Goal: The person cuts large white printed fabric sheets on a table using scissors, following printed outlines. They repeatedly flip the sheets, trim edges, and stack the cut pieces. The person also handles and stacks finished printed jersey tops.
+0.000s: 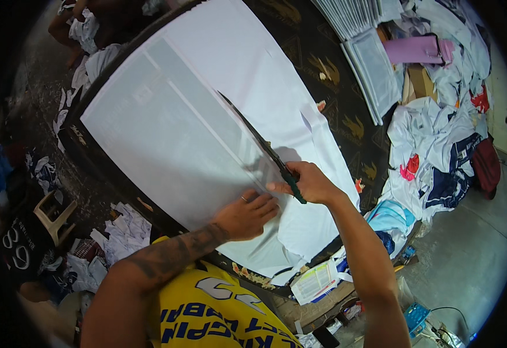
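My right hand (pixel 308 182) is closed around the green handle of long dark scissors (pixel 254 132). Their blades point up and to the left, over a large white sheet (pixel 230 40) printed with pale grey-green panels (pixel 149 127). My left hand (pixel 246 216) lies flat on the near part of that sheet, fingers stretched toward the scissors' handle and apart from it. Whether the sheet is paper or cloth I cannot tell. Loose, wrinkled white material (pixel 317 214) lies beneath and to the right of my right hand.
The dark table (pixel 346 87) has gold bird prints. A grey slatted rack (pixel 372 69) stands at its far right edge, beside a lilac case (pixel 413 51) and heaped clothes (pixel 421 139). A plastic stool (pixel 55 216) and fabric scraps (pixel 125 235) are at left. Papers (pixel 316 281) lie at the near edge.
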Demonstrator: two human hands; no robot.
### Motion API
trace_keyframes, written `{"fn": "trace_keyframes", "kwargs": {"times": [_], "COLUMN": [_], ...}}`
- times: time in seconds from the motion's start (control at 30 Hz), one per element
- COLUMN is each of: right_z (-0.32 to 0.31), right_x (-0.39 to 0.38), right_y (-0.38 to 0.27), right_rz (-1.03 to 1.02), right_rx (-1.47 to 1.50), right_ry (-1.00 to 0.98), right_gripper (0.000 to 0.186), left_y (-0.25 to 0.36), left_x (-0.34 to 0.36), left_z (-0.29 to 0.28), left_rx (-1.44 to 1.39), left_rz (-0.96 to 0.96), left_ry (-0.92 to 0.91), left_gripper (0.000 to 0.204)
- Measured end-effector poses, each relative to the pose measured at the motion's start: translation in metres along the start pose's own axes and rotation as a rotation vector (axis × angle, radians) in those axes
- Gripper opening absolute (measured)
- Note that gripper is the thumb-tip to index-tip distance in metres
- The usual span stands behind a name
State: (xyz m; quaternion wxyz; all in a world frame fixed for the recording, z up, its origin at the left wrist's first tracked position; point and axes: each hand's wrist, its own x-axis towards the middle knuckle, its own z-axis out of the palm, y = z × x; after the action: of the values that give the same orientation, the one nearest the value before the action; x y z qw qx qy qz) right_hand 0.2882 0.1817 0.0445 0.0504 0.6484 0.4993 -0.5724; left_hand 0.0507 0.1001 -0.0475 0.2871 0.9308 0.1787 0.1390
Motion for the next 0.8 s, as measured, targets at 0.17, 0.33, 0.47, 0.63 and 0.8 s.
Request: {"fn": "trace_keyframes", "kwargs": {"times": [0.17, 0.33, 0.47, 0.63, 0.8], "right_z": [-0.004, -0.009, -0.012, -0.018, -0.026], "right_x": [0.023, 0.046, 0.063, 0.082, 0.106], "right_y": [-0.032, -0.058, -0.082, -0.116, -0.141], "right_rz": [0.165, 0.146, 0.110, 0.084, 0.050], "right_rx": [-0.152, -0.101, -0.123, -0.163, -0.257], "right_ry": [-0.072, -0.057, -0.037, -0.034, 0.006], "right_gripper": [0.059, 0.062, 0.071, 0.072, 0.075], "left_y": [0.000, -0.004, -0.008, -0.013, -0.018], "left_x": [-0.002, 0.003, 0.004, -0.001, -0.001], "left_z": [-0.005, -0.023, -0.028, -0.022, -0.028], "left_rx": [-0.132, -0.216, -0.307, -0.300, -0.327], "left_rz": [-0.043, -0.088, -0.101, -0.055, -0.049], "left_ry": [0.044, -0.013, -0.048, -0.080, -0.057], "left_gripper": [0.052, 0.047, 0.052, 0.053, 0.041]}}
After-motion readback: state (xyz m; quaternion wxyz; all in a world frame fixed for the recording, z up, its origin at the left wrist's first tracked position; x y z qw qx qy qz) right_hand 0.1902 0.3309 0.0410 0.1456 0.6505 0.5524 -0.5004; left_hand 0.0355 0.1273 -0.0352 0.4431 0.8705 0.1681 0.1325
